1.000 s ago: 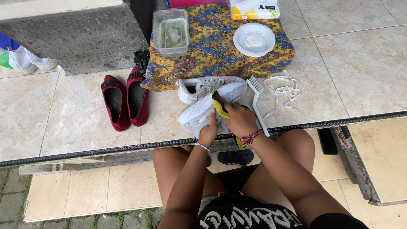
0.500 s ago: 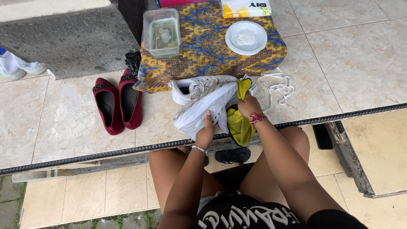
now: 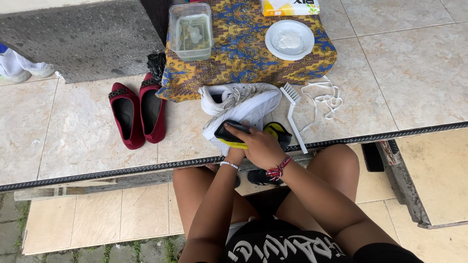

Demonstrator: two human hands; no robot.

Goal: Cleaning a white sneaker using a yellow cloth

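Cloth [image 3: 233, 137] now flat on white shoe [image 3: 243, 109], no longer hanging.
R hand [image 3: 261, 146] presses cloth; L hand hidden beneath, grip unclear.

right hand [image 3: 261, 146] curled palm-down, fingers closed; left hand [image 3: 233, 155] hidden beneath it.

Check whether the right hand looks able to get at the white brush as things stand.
Probably yes. The white brush lies bare on the tiles just beside the right hand, nothing between them, but that hand presses a yellow and black cloth on the white sneaker.
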